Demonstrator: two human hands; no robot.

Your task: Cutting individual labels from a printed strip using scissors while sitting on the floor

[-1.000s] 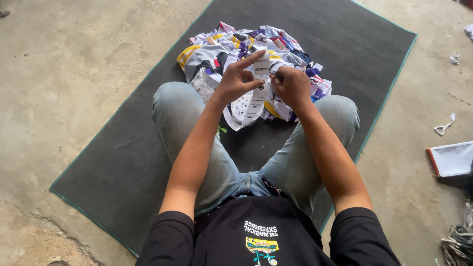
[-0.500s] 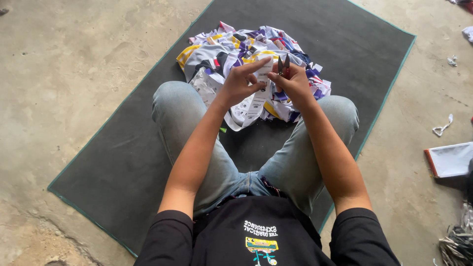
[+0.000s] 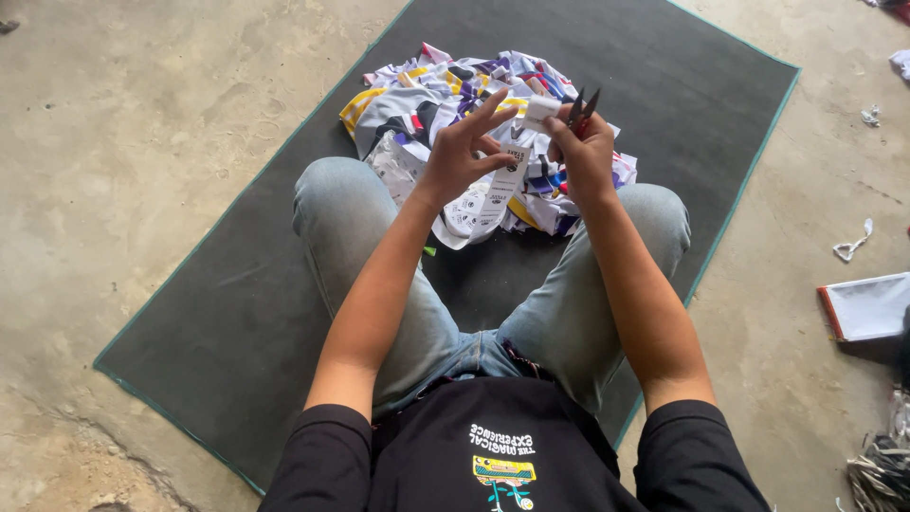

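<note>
Left hand: fingers spread, thumb and forefinger pinching a white printed sock at upper centre of frame. Right hand: closed around small snips, blades up, touching the sock's top. Behind: sock pile on dark mat, upper centre.

Mat dk grey w/ green edge; sock pile white, yellow, purple stripes; snips red-handled
</note>
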